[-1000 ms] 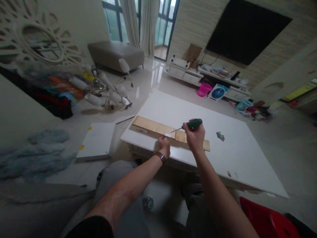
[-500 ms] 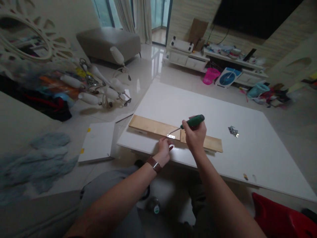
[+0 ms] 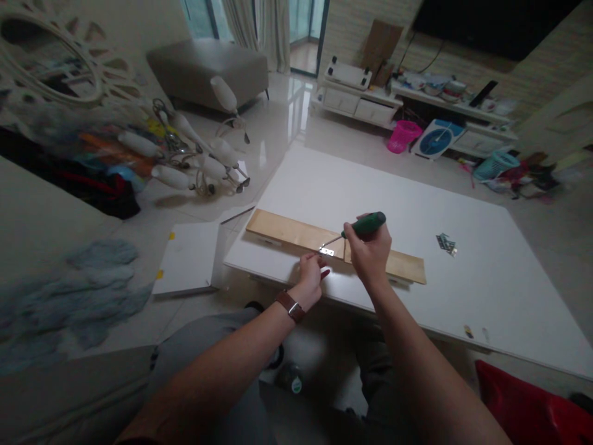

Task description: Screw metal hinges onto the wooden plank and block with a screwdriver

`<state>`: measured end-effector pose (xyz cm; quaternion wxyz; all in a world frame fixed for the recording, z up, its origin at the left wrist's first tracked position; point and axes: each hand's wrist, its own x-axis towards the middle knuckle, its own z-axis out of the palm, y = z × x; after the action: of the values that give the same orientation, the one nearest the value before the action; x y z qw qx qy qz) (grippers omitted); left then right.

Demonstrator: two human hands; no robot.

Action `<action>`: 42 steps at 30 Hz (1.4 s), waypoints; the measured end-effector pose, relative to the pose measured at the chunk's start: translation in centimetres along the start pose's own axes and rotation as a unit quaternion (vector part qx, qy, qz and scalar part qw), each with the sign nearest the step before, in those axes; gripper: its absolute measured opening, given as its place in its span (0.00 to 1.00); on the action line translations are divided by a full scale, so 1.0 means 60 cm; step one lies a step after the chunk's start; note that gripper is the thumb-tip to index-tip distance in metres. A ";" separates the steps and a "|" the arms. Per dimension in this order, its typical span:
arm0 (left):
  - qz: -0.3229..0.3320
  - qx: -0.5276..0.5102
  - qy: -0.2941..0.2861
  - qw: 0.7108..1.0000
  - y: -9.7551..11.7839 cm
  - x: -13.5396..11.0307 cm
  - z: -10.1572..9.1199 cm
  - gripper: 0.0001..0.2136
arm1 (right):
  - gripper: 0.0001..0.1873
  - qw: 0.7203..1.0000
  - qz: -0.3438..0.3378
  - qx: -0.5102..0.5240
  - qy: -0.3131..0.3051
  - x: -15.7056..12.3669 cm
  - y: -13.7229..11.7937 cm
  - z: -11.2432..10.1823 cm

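Note:
My right hand [image 3: 373, 250] is wrapped round the green handle of a screwdriver [image 3: 368, 225]. Its thin shaft slants down to the left, and the tip is at the left end of a small silver metal bracket [image 3: 327, 252]. That bracket lies along the near edge of a long wooden board [image 3: 287, 230]. My left hand [image 3: 311, 272] is closed in a pinch at the board's near edge, just beside the bracket and the screwdriver tip. What its fingertips hold is too small to make out. Something dark red shows at its lower fingers.
The board rests on a large white panel [image 3: 333, 179]. A pile of metal brackets [image 3: 446, 244] lies to the right, with small bits near the front edge. Left on the floor are a white board [image 3: 188, 256] and a lamp [image 3: 204, 167]. A red object [image 3: 519, 402] stands front right.
The view has shifted slightly, so most things appear a little further right. Both hands keep nearly the same pose, with the screwdriver tip still at the bracket.

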<state>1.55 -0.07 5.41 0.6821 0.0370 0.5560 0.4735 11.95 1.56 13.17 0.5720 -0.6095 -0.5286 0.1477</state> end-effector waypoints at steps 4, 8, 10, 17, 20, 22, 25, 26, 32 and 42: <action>-0.006 0.003 -0.007 1.000 0.003 -0.005 0.002 0.12 | 0.15 1.000 0.008 0.014 -0.005 -0.005 0.007 0.003; -0.005 0.006 -0.018 1.000 0.003 -0.002 -0.003 0.11 | 0.14 1.000 0.007 0.006 -0.016 -0.007 0.007 0.002; -0.003 0.010 -0.021 1.000 0.002 0.000 -0.005 0.10 | 0.14 1.000 0.005 -0.001 -0.023 -0.007 0.005 0.002; 0.000 0.011 -0.032 0.999 0.002 0.002 -0.005 0.11 | 0.13 0.999 0.013 0.007 -0.037 -0.007 0.001 0.008; 0.001 0.015 -0.031 0.999 0.004 0.001 -0.004 0.11 | 0.14 0.998 0.014 0.028 -0.048 -0.008 0.003 0.011; 0.001 0.017 -0.027 0.999 0.005 0.001 -0.005 0.11 | 0.15 0.998 0.018 0.035 -0.056 -0.009 0.004 0.011; -0.001 0.016 -0.027 1.000 0.005 0.001 -0.005 0.10 | 0.15 0.997 0.023 0.043 -0.063 -0.009 0.006 0.011; 0.000 0.014 -0.028 0.999 0.005 0.001 -0.005 0.10 | 0.15 0.996 0.023 0.047 -0.067 -0.009 0.007 0.010; 0.006 0.013 -0.037 0.999 0.004 0.002 -0.006 0.11 | 0.17 0.994 0.012 0.065 -0.082 -0.011 0.009 0.013; 0.015 0.006 -0.035 0.999 0.004 0.003 -0.005 0.13 | 0.13 0.998 -0.011 0.007 -0.065 -0.011 0.011 0.022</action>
<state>1.13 0.06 5.31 0.6938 0.0665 0.5341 0.4785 10.98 1.86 11.93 0.5423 -0.5886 -0.5704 0.1846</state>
